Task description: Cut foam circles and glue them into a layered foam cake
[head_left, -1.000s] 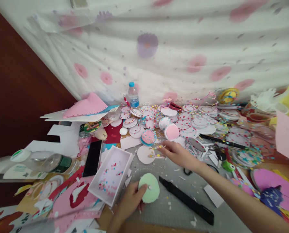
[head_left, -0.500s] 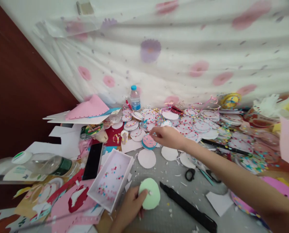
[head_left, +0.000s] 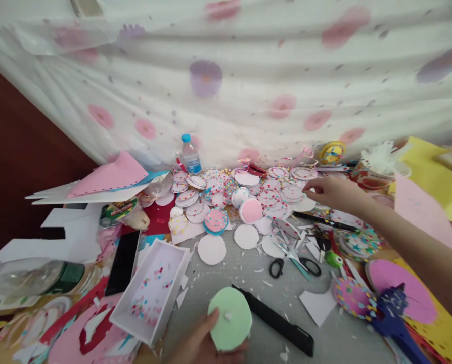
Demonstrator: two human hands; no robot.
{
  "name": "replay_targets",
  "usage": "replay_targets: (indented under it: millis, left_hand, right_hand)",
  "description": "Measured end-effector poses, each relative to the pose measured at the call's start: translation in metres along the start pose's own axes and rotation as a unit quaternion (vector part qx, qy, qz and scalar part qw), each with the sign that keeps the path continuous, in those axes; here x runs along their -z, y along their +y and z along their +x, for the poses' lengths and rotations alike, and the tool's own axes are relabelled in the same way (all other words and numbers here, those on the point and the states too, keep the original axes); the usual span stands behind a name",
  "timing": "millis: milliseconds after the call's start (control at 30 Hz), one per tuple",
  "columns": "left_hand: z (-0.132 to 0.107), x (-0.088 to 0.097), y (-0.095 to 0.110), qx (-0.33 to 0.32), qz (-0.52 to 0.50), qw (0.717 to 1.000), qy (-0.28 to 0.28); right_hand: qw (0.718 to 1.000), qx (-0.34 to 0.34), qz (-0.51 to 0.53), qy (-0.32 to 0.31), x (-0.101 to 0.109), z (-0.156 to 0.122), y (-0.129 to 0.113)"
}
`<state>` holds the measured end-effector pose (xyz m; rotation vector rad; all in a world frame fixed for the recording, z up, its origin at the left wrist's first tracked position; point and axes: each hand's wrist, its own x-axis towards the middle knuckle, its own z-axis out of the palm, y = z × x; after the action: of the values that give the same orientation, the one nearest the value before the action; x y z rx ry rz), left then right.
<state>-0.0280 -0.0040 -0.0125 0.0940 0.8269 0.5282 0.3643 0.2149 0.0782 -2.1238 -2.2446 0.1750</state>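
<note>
A light green paper disc [head_left: 230, 319] with a small white lump near its middle is in my left hand [head_left: 201, 339], thumb on top and fingers beneath. My right hand [head_left: 334, 193] is over the back right of the pile of decorated paper discs [head_left: 273, 198], with its fingers drawn together; whatever may be between the fingertips is too small to make out. In front of the pile lie a pink disc on blue [head_left: 216, 221], a pink-topped white disc [head_left: 251, 211] and plain white discs [head_left: 211, 249].
A black utility knife [head_left: 277, 319] lies right of the green disc. Scissors [head_left: 295, 262] rest farther back. On the left are a white box [head_left: 150, 293] with confetti inside, a phone [head_left: 123, 263] and a plastic bottle [head_left: 40, 275]. A water bottle [head_left: 190, 155] stands at the back.
My right hand has moved from the pink-and-blue disc to the right, over the back of the pile. The view has turned right. My left hand still holds the green disc.
</note>
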Motion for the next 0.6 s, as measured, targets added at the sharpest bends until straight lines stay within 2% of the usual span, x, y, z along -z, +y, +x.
replay_targets:
  millis: [100,233,300,433,600]
  left_hand:
    - [0.011,-0.004,-0.011,0.003,-0.085,0.996,-0.027]
    - [0.032,-0.006,-0.016,-0.097,-0.149,0.984,0.012]
    - [0.040,-0.006,-0.012,-0.140,-0.164,0.977,0.010]
    - [0.050,-0.003,0.001,-0.165,-0.162,0.972,-0.034]
    - [0.054,-0.001,0.007,-0.162,-0.112,0.980,-0.016]
  right_hand:
    - [0.999,0.001,-0.036,-0.037,-0.012,0.005,0.003]
    - [0.996,-0.002,-0.063,-0.062,-0.030,0.016,0.000]
    - [0.996,-0.005,-0.066,-0.062,-0.033,0.022,0.000]
    - [0.998,-0.004,-0.047,-0.043,-0.024,0.034,0.006]
    - [1.000,0.016,0.017,0.021,-0.001,0.044,0.017]
